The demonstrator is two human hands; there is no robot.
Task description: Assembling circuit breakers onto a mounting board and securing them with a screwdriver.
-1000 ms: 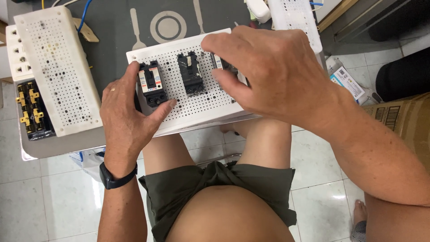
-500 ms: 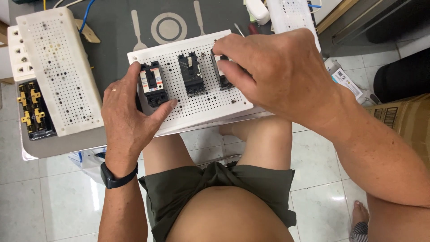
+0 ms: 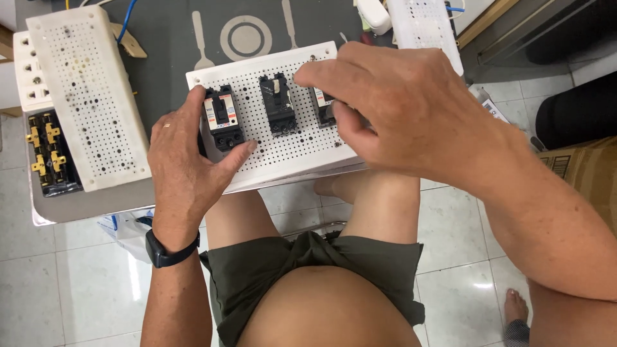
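On the white perforated board (image 3: 283, 144), three breakers: left hand (image 3: 186, 167) pinches the left breaker (image 3: 222, 119); right hand (image 3: 402, 106) covers the right breaker (image 3: 321, 103), fingers curled.

Your right hand (image 3: 398, 106) covers most of the third breaker (image 3: 321, 103) on the white perforated board (image 3: 289, 151), so you cannot tell how its fingers meet it. Your left hand (image 3: 186, 167) hides that board's left edge beside the first breaker (image 3: 222, 119). Above the board, a second perforated panel (image 3: 421, 26) is cut off by the top edge. The labels on the breakers are too small to tell.
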